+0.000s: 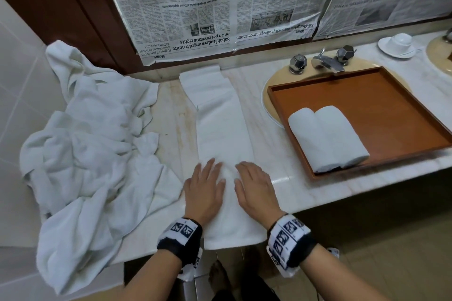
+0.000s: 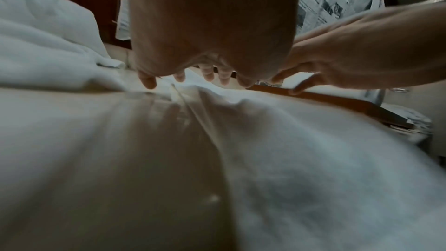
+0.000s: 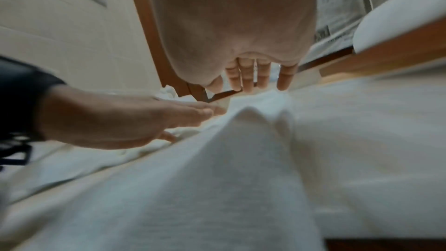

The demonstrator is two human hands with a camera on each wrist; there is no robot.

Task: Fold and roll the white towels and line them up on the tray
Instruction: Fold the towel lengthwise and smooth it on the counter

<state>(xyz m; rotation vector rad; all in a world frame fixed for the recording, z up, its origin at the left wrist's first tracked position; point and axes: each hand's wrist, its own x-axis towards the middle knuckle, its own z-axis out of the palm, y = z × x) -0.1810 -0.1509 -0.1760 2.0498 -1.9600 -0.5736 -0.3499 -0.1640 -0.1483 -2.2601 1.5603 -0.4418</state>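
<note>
A white towel [image 1: 220,127], folded into a long narrow strip, lies on the marble counter and runs from the front edge to the back wall. My left hand [image 1: 204,186] and right hand [image 1: 253,187] lie flat on its near part, side by side, fingers straight and a small gap between them. In the left wrist view my left hand's fingertips [image 2: 207,74] touch the cloth; in the right wrist view my right hand's fingers [image 3: 248,75] are straight over it. Two rolled white towels [image 1: 327,138] lie side by side at the near left of the brown tray [image 1: 391,110].
A heap of unfolded white towels [image 1: 97,144] covers the counter's left part and hangs over its front edge. The tray sits over a sink, with a chrome tap [image 1: 325,60] behind it. A cup and saucer [image 1: 397,44] stand at the far right. Newspaper [image 1: 208,7] covers the wall.
</note>
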